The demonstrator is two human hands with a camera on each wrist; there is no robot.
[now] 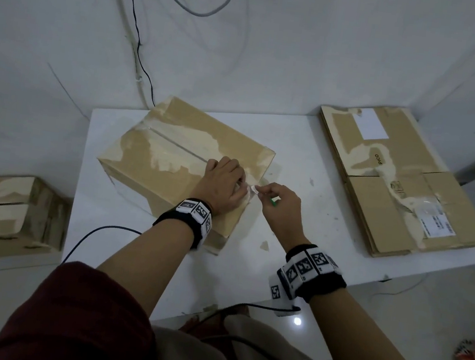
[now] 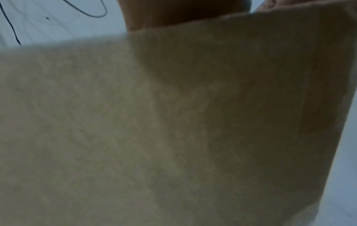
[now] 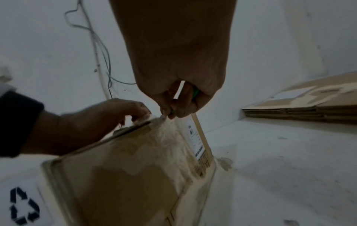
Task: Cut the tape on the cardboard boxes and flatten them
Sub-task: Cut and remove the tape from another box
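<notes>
A taped cardboard box [image 1: 179, 154] stands in the middle of the white table [image 1: 315, 171]. My left hand [image 1: 222, 184] lies on its near right top corner, fingers curled down onto the top edge [image 3: 135, 111]. My right hand [image 1: 278, 205] is just right of that corner and grips a small green cutter [image 1: 273, 202]. The cutter's pale tip [image 3: 163, 117] meets the clear tape at the box's top edge, close to the left fingertips. In the left wrist view brown cardboard [image 2: 173, 122] fills nearly the whole picture.
A stack of flattened boxes [image 1: 394, 184] lies at the table's right end. Another cardboard box [image 1: 2, 210] sits off the table to the left. Cables [image 1: 138, 48] hang down the white wall behind. A black cord [image 1: 88, 239] runs over the table's near left edge.
</notes>
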